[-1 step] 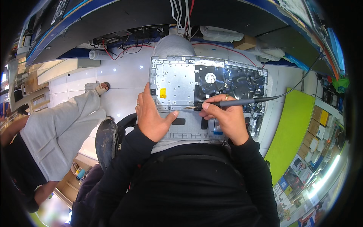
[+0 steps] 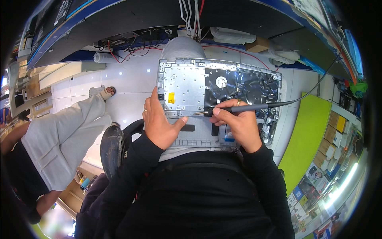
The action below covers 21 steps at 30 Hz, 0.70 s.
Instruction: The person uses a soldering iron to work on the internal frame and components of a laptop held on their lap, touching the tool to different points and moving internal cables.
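Observation:
A silver laptop top case [image 2: 184, 86] lies on my lap, its inner side up. A black film [image 2: 242, 83] covers its right part, and a yellow tape square [image 2: 171, 98] sits at the left. My left hand [image 2: 160, 124] grips its near left side, fingers along the left edge and thumb on the near strip. My right hand [image 2: 241, 124] is closed in a pen grip round a grey-black soldering iron [image 2: 254, 107]. The iron's metal tip points left at the seam along the bare plate's near edge; whether it touches, I cannot tell.
The iron's cable [image 2: 318, 88] runs up to the right. A dark bench [image 2: 131, 30] with hanging wires spans the far side. Another person's light trousers [image 2: 65, 137] are at the left, beside a black chair part [image 2: 112, 145]. A green panel [image 2: 306, 135] and glass display case stand right.

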Tool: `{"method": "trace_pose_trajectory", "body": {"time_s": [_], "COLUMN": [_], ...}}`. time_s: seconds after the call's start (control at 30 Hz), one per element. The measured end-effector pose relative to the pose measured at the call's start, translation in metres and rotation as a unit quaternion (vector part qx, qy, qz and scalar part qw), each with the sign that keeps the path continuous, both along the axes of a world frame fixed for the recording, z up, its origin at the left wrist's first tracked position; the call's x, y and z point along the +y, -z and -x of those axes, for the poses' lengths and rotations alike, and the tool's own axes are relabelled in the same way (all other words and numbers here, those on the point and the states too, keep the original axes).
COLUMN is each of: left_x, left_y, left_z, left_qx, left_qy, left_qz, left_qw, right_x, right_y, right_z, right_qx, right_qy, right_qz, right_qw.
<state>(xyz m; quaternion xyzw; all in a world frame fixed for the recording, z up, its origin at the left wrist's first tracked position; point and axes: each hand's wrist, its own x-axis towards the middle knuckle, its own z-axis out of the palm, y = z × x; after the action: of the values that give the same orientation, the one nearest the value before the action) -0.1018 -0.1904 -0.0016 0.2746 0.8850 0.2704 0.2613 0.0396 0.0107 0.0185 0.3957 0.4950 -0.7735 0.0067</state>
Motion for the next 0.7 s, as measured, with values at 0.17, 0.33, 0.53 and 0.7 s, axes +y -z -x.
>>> {"method": "trace_pose_trajectory", "body": {"time_s": [0.17, 0.33, 0.53, 0.7], "left_x": [-0.0009, 0.0009, 0.0036, 0.0055], "left_y": [0.0004, 0.0021, 0.0006, -0.001], "left_z": [0.0025, 0.004, 0.0011, -0.0025], "left_qx": [0.003, 0.003, 0.004, 0.026], "left_qy": [0.011, 0.01, 0.0, -0.022], "left_qz": [-0.017, -0.031, -0.014, -0.023], "left_qw": [1.0, 0.999, 1.0, 0.999], "right_x": [0.0007, -0.0004, -0.0079, -0.0091], "right_y": [0.0032, 0.0027, 0.0034, -0.0002], "right_z": [-0.0018, -0.0011, 0.0021, 0.0054], "right_qx": [-0.001, 0.009, -0.016, -0.023], "right_qy": [-0.011, -0.016, -0.029, -0.025], "right_qz": [-0.011, -0.027, -0.051, -0.054], "right_qw": [1.0, 0.999, 0.998, 0.998]}}
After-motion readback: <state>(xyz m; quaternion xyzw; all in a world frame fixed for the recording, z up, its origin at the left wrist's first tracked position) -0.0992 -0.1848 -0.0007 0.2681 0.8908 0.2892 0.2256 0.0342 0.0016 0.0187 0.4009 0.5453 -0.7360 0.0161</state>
